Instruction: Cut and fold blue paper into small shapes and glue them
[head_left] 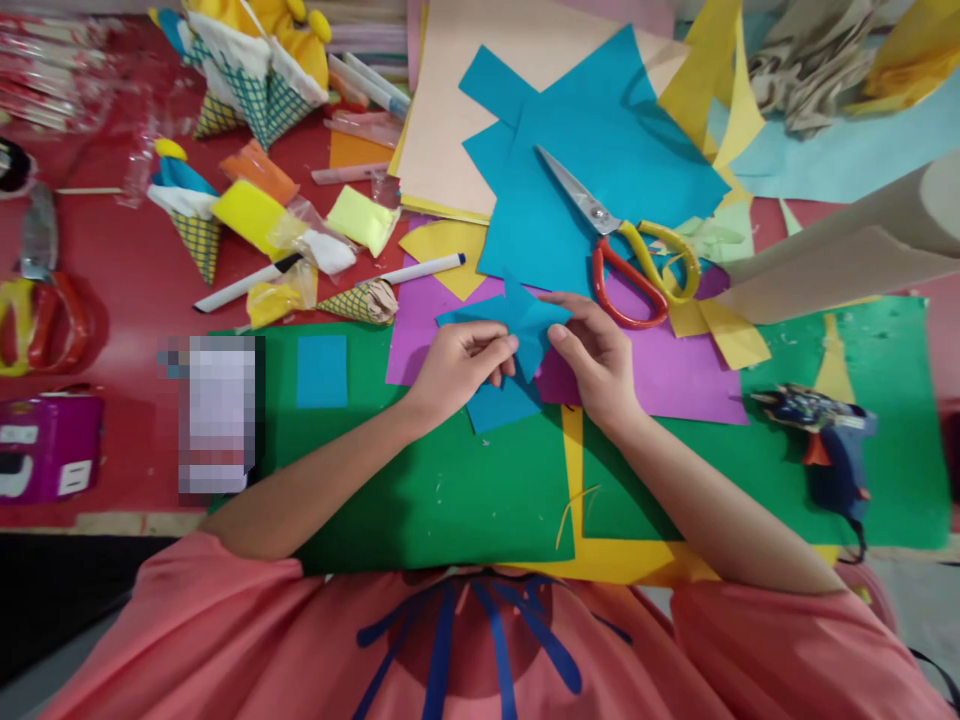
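Note:
Between my two hands I hold a small blue folded paper star (529, 328) with several points. The fingers of my left hand (469, 362) pinch its left side. At its right point, the thumb and fingers of my right hand (598, 355) are closed on it. Just beneath lies a blue paper piece (504, 405), partly covered by the star and my left fingers. A purple paper sheet (675, 370) spreads under my hands. Beyond my right hand, scissors (600, 215) with red and yellow handles rest on a large blue paper sheet (555, 220).
Green sheets (450, 490) cover the near table. A glue gun (836, 450) lies at the right, below a pale paper roll (847, 245). At the left are a blue square (322, 371), a blurred-out phone-like object (219, 415), markers (424, 268), paper cones (196, 235) and more scissors (41, 280).

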